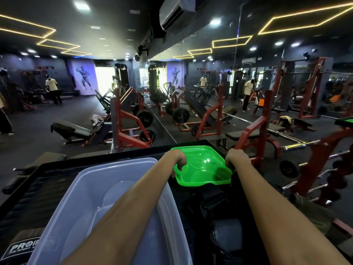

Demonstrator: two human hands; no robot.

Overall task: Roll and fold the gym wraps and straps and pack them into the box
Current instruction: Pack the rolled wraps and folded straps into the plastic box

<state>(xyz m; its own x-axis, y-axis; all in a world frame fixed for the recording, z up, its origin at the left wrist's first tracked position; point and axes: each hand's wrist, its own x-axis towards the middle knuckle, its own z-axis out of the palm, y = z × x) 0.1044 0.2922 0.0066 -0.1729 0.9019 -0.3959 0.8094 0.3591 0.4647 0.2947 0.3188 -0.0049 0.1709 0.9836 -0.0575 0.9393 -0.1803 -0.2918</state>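
Both hands were out at arm's length on a green lid [202, 167], the left hand [178, 158] curled over its left edge and the right hand [236, 157] curled over its right edge, so they stood apart with the lid between them. The clear box [107, 190] sat nearer, under the left forearm, and looked empty, nothing packed yet as far as could be seen. Black straps [212, 203] lay in a loose heap just right of the box, below the lid, unrolled; a further dark wrap with white lettering [28, 247] lay at the lower left. Judged an early stage: lid being dealt with, all rolling, folding and packing still ahead. Surface was a black padded bench top [57, 178]. Room was a dim gym with red-framed machines [131, 123], mirrored wall, yellow ceiling light strips
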